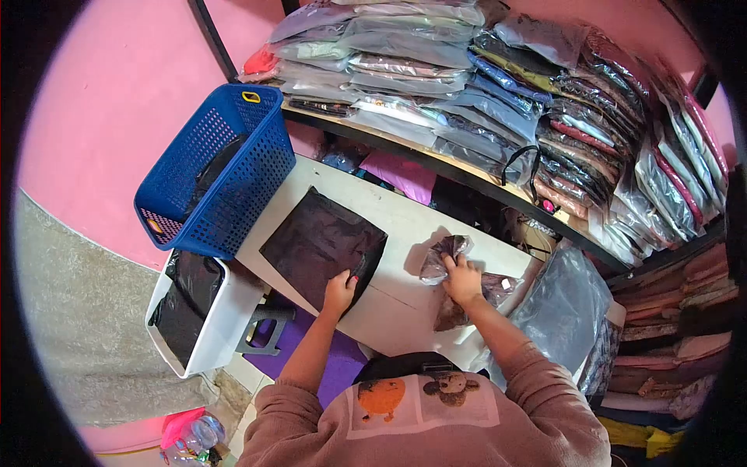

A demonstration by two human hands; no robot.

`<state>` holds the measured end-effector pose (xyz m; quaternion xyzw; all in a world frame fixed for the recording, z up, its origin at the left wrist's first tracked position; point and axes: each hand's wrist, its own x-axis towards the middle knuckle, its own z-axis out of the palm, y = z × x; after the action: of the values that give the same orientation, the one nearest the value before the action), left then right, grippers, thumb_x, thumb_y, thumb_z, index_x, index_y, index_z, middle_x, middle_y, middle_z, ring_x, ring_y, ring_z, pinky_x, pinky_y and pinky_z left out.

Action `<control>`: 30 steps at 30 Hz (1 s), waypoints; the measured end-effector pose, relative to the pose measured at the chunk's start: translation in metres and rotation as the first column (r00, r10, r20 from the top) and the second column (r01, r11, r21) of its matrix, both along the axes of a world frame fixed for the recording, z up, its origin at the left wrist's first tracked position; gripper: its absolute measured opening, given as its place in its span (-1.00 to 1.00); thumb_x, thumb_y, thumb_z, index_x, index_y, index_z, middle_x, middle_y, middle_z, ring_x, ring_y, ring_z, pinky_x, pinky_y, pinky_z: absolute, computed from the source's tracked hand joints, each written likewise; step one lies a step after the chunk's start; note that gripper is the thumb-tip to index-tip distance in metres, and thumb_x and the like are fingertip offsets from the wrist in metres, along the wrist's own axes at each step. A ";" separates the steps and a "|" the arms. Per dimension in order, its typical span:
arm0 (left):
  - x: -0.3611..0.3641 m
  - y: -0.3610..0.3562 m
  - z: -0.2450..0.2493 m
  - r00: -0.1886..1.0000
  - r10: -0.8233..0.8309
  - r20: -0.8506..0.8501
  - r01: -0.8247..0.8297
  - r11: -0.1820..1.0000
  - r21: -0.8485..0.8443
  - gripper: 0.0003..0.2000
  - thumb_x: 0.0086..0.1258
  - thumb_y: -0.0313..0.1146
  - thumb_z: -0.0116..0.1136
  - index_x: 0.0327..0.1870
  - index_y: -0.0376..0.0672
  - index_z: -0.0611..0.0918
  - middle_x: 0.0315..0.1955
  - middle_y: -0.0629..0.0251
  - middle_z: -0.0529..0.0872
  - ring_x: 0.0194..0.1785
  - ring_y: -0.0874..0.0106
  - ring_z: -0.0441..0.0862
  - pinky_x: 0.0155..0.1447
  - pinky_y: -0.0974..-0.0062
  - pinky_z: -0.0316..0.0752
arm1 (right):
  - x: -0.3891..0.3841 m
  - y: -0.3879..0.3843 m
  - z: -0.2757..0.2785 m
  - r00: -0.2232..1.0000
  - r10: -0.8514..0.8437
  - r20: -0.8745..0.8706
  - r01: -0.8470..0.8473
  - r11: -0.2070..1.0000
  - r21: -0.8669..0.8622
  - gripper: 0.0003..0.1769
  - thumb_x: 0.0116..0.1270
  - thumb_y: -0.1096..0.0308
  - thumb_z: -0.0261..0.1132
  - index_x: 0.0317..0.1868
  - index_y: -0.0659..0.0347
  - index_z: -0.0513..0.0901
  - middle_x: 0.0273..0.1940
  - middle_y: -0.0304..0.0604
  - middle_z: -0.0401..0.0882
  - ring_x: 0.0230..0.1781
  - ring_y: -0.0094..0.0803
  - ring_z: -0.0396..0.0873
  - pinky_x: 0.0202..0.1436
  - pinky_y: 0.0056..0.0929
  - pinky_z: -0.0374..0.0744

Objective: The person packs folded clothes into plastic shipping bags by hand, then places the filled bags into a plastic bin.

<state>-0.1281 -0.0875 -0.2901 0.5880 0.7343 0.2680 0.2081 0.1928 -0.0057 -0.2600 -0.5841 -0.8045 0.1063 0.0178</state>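
Left hand (pixel 339 289) rests on flat dark packet (pixel 320 243); right hand (pixel 462 280) clutches crumpled bag (pixel 438 255).

L hand (pixel 339 292): black bag (pixel 320 246); R hand (pixel 462 282): wrapper (pixel 440 255)

Head-worn fisheye, steeply down, close over table (pixel 405 229)

Bright, even indoor light — soft shadows, plastic glare, fisheye-bent edges, black corners.
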 end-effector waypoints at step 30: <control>0.048 0.030 0.052 0.996 -0.084 -0.019 0.086 0.979 0.185 -0.79 0.36 -0.37 0.06 -0.08 -0.23 0.64 -0.22 -0.01 0.64 -0.15 -0.03 0.62 -0.08 0.17 0.53 | -0.077 -0.020 0.002 0.790 0.519 -0.328 -0.536 0.843 0.043 -0.29 -0.01 0.36 0.39 0.25 -0.15 0.47 -0.02 -0.03 0.49 0.01 -0.03 0.53 0.05 -0.08 0.55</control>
<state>-0.0797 -0.0577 -0.2385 0.6370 0.6816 0.3229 0.1594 0.1162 -0.0257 -0.2577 -0.3108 -0.9179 0.2230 0.1052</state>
